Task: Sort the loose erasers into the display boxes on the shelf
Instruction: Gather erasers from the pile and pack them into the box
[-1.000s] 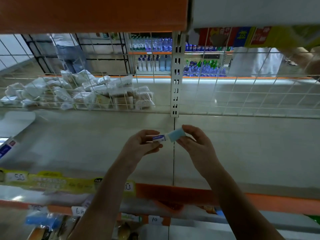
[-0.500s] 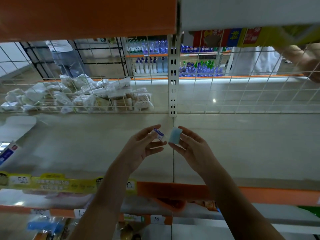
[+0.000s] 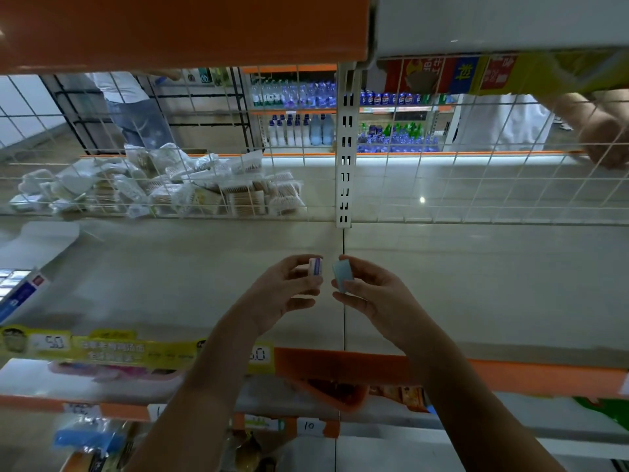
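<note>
Pale blue rectangular eraser block [image 3: 341,274], smooth and matte with softly rounded corners, pinched upright between thumb and fingertips of the right hand [image 3: 374,298], above the middle of the shelf. Just left of it, not touching, a small white paper sleeve with a purple-blue printed band [image 3: 316,266], stiff and boxy, pinched at the fingertips of the left hand [image 3: 282,294]; lower fingers of that hand loosely spread beneath. Narrow gap between sleeve and block. Below both, a broad grey-beige metal shelf deck [image 3: 170,277], smooth and faintly glossy, split by a thin dark seam under the hands; bare stretches of deck to either side. At the far left edge, a blue-and-white cardboard display box [image 3: 20,291], tilted, only partly in view. Behind, a white wire-grid back panel [image 3: 476,185] and a slotted white metal upright [image 3: 344,158]; beyond the grid, a heap of crinkled clear plastic packets [image 3: 163,189]. Along the front edge, an orange price rail [image 3: 510,376] with a yellow label strip [image 3: 112,352]. Overhead, the orange underside of the next shelf [image 3: 177,28], low over the deck.
</note>
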Action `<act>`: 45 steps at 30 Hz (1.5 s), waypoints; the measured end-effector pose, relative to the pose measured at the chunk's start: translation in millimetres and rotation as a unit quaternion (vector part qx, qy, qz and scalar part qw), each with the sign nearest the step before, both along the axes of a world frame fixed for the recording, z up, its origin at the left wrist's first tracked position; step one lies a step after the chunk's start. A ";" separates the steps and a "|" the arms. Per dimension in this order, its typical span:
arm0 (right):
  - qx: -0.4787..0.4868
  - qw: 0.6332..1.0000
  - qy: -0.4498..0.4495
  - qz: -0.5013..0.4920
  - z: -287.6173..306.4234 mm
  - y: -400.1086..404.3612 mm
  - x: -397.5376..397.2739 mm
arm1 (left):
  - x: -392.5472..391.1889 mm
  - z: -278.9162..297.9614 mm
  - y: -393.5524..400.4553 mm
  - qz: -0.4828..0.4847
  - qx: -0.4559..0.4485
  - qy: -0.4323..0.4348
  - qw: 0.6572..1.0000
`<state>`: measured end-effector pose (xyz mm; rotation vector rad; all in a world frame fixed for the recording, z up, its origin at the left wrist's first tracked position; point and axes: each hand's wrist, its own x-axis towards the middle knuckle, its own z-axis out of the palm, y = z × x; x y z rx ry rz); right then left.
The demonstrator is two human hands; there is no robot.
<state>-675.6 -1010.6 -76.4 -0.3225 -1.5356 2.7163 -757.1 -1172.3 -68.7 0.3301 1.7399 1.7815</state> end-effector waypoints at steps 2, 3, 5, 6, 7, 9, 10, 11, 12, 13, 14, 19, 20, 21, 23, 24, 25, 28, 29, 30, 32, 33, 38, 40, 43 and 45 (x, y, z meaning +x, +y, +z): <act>0.077 0.997 -0.001 0.004 0.3 -2.9 1.2 | 1.8 0.2 -3.1 -0.016 -0.053 0.066 0.996; 0.124 0.992 -0.003 0.006 0.2 -4.5 1.5 | 2.4 0.0 -4.7 -0.017 -0.076 0.098 0.992; 0.221 0.975 -0.002 0.012 -0.4 -8.3 0.4 | 3.1 -1.1 -8.5 -0.004 -0.115 0.164 0.980; 0.259 0.966 0.002 0.014 -0.6 -10.9 -0.7 | 3.0 -2.1 -11.4 0.006 -0.133 0.195 0.972; 0.291 0.957 0.006 0.012 -1.6 -13.9 -2.5 | 2.8 -2.9 -15.4 0.015 -0.150 0.227 0.962; 0.350 0.937 0.021 -0.001 -3.8 -21.4 -6.5 | 1.6 -3.4 -26.5 0.024 -0.189 0.290 0.938; 0.383 0.923 0.032 -0.007 -5.2 -25.5 -8.9 | 0.7 -3.0 -33.2 0.025 -0.207 0.316 0.926; 0.418 0.908 0.043 -0.012 -6.7 -29.9 -11.4 | -0.2 -2.4 -40.5 0.026 -0.219 0.335 0.916; 0.449 0.892 0.051 -0.014 -8.2 -34.5 -14.0 | -1.3 -1.6 -48.0 0.028 -0.228 0.351 0.908; 0.475 0.878 0.059 -0.016 -9.1 -39.6 -16.5 | -2.3 -0.7 -56.1 0.032 -0.234 0.365 0.901; 0.494 0.867 0.067 -0.017 -9.3 -45.4 -19.1 | -3.5 -0.1 -64.4 0.037 -0.238 0.375 0.895; 0.550 0.828 0.109 0.000 -3.8 -86.6 -33.2 | -9.1 1.7 -113.4 0.058 -0.253 0.393 0.882; 0.565 0.817 0.116 0.004 -3.1 -96.6 -36.3 | -9.9 1.9 -125.3 0.064 -0.253 0.393 0.882; 0.579 0.805 0.125 0.008 -2.5 -107.5 -39.0 | -10.5 2.5 -138.0 0.071 -0.252 0.393 0.882; 0.600 0.786 0.149 0.016 -1.6 -131.2 -44.8 | -11.8 5.1 -165.0 0.082 -0.256 0.390 0.881; 0.605 0.780 0.159 0.021 -0.8 -144.5 -47.9 | -12.9 6.8 -180.0 0.086 -0.262 0.386 0.880; 0.607 0.777 0.166 0.027 1.0 -159.2 -51.2 | -14.4 8.5 -195.8 0.091 -0.271 0.383 0.879; 0.600 0.777 0.185 0.044 6.8 -207.0 -60.3 | -19.7 11.7 -248.1 0.102 -0.284 0.370 0.879; 0.596 0.778 0.192 0.048 7.5 -224.1 -63.9 | -20.7 12.3 -266.8 0.102 -0.288 0.372 0.877; 0.593 0.779 0.200 0.049 7.8 -241.4 -67.7 | -21.8 13.0 -286.0 0.102 -0.297 0.375 0.872; 0.589 0.778 0.211 0.055 7.1 -275.5 -76.0 | -23.6 15.8 -322.5 0.107 -0.317 0.378 0.863; 0.589 0.777 0.215 0.059 6.9 -292.9 -80.7 | -25.0 17.8 -340.1 0.114 -0.324 0.375 0.861; 0.587 0.778 0.208 0.085 5.0 -372.5 -104.5 | -39.5 20.0 -416.4 0.133 -0.334 0.384 0.851; 0.590 0.775 0.207 0.092 2.6 -396.5 -114.2 | -48.0 18.2 -440.6 0.129 -0.329 0.395 0.848; 0.598 0.768 0.209 0.099 0.5 -421.2 -129.5 | -66.4 14.7 -468.3 0.136 -0.340 0.394 0.843; 0.599 0.768 0.208 0.093 1.2 -432.8 -142.0 | -80.2 14.6 -480.8 0.142 -0.341 0.387 0.845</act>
